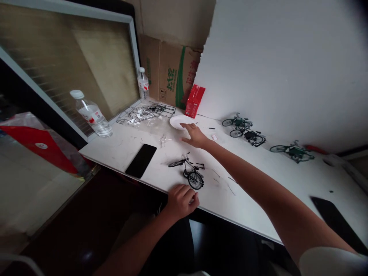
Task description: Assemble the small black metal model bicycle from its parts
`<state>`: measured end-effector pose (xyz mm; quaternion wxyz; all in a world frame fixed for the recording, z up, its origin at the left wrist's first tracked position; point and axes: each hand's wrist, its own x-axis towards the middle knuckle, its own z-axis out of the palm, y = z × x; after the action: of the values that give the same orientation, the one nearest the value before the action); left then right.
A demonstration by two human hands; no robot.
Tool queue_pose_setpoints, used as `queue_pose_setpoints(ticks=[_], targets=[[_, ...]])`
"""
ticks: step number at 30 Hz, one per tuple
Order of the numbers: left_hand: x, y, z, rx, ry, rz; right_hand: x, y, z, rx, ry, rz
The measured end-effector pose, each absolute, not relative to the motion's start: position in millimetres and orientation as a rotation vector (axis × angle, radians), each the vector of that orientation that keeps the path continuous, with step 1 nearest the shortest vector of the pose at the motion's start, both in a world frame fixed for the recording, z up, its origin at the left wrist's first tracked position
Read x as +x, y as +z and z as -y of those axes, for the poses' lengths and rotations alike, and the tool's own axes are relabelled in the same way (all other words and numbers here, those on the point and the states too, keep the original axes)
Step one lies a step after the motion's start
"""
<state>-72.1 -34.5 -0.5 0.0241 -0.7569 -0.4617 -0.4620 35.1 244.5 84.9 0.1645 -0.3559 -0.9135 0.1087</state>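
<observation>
My right hand [195, 135] reaches over the near rim of a white plate [176, 122], fingers stretched and apart, with nothing seen in them. At the table's front edge rests my left hand [182, 200], its fingers curled closed. Whatever those fingers may hold is hidden. Just beyond it stands a small black model bicycle [188, 170], its rear wheel close to my left knuckles. A black phone [141, 160] lies flat to the left of the bicycle. Thin dark strips [231, 188] are scattered on the tabletop to the bicycle's right.
Three more model bicycles [247, 135] stand along the white wall. Black part frames [155, 110] and clear plastic scraps lie at the back left. Two water bottles [96, 119], a red box [194, 101] and a cardboard carton [169, 73] stand around the table [253, 207]. Another dark flat object [336, 218] lies right.
</observation>
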Motion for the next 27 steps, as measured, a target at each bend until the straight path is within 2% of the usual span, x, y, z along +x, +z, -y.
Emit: queue_pose_setpoints(ticks=[7,11,15,18,27], targets=[[-67.9,9.1,39.5,-2.396,-1.437,1.534,157.0,77.0,-190.9,-1.084,0.353,2.256],[-67.2,24.4,43.6,-2.3,-1.445,1.897,211.1,67.8,-155.3,-1.131,0.365,2.126],[-67.5,45.4,42.6,-2.109,-1.132,2.377,234.8,66.2,-125.6,-1.119,0.339,2.019],[-61.8,57.5,38.1,-1.968,-0.945,2.557,241.8,64.9,-113.2,-1.089,0.254,1.95],[-39.7,60.7,18.8,-1.908,-0.919,2.692,266.9,52.9,-95.2,-1.032,0.215,1.938]])
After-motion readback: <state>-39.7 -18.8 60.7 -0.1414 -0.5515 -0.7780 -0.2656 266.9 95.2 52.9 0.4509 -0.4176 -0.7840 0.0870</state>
